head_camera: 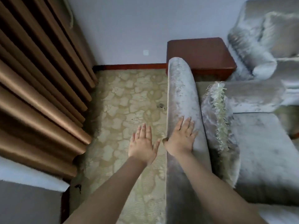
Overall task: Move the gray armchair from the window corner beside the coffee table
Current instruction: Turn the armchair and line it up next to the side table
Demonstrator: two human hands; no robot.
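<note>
Patterned beige carpet (126, 101) fills the corner between the brown curtains (40, 88) and the pale wall, and the gray armchair (186, 110) stands at the carpet's right edge, its far end touching a dark red side table (200, 54). The right hand (182, 138) lies flat on the armrest, fingers spread, thumb hooked over the outer edge, while the left hand (143, 145) hovers open just beside it, grasping nothing. Repositioning seems under way; next, probably, a firm two-handed grip.
</note>
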